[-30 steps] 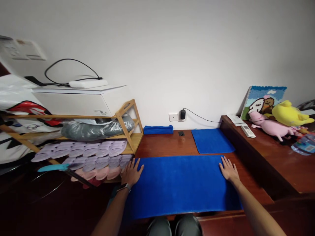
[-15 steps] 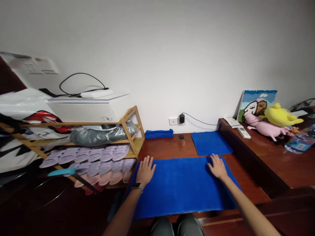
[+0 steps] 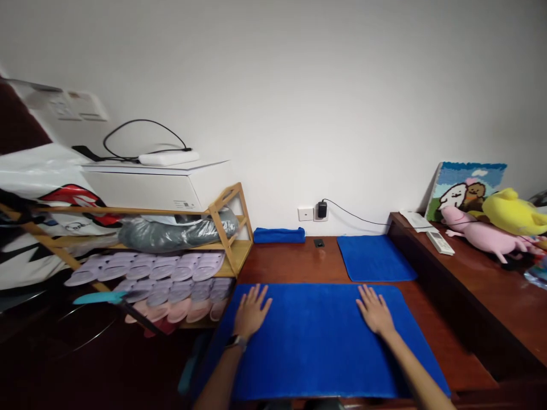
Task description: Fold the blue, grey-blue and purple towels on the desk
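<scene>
Left hand: there, it's come in from the far corner of the large blue cloth; I see it open, gripping nothing.
Right hand: in too, open, empty, fingers spread, probably steadying fabric.
Large blue cloth: flat on the wooden desk, under both hands.

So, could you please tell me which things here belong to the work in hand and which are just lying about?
Apparently in use:
large blue cloth, under left hand and right hand
perhaps smaller blue cloth, folded blue cloth

Likely just lying about:
lilac slippers
remote
pink toy
</scene>
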Tool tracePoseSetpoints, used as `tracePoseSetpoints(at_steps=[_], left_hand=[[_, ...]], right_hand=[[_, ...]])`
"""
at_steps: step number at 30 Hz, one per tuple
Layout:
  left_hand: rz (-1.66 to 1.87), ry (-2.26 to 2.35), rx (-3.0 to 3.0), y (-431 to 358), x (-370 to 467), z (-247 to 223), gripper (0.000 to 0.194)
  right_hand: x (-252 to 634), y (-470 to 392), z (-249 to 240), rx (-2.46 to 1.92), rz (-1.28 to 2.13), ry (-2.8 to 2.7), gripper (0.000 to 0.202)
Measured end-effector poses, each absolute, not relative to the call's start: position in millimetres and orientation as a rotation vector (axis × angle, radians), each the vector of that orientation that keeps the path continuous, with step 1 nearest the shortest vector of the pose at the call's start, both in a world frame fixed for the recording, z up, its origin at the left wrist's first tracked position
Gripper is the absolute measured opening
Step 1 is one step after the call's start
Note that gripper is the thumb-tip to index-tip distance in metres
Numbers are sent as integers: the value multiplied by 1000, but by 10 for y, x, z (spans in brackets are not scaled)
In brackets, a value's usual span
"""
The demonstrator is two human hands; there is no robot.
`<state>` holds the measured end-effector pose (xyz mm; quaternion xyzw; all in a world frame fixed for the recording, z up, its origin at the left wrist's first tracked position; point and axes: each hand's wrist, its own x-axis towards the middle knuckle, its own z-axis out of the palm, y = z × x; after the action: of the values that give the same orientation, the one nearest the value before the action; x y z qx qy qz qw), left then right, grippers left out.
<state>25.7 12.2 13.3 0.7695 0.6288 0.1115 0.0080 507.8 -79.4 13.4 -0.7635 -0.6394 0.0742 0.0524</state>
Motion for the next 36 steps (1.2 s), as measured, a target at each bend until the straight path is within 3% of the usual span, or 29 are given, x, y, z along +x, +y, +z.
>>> tracePoseSetpoints(at_steps=[4, 11, 16, 20, 23, 26, 30, 36], left_hand=[[321, 2096, 2331, 151, -589, 74, 68], [369, 2172, 2310, 20, -499, 336, 69], [683, 1918, 2512, -699, 68, 468, 66], [554, 1382, 2718, -1393, 1015, 367, 62], [477, 1318, 2698, -1577, 1337, 297, 60], [400, 1623, 2551, -1542, 907, 202, 60], [379, 2039, 2402, -1443, -217, 53, 68], [402, 2107, 2387, -1409, -769, -48, 74]], right_hand=[[5911, -1004, -67, -2548, 141, -1726, 76], [5937, -972, 174, -2556, 266, -1688, 80], [4926, -1395, 323, -2295, 88, -1710, 77], [3601, -1866, 292, -1928, 242, -2029, 70], [3170, -2028, 303, -1901, 359, -2085, 69], [3600, -2129, 206, -2056, 325, -1997, 71], [4890, -2389, -107, -2315, 86, -1761, 78], [5784, -2601, -328, -2442, -17, -1698, 89]])
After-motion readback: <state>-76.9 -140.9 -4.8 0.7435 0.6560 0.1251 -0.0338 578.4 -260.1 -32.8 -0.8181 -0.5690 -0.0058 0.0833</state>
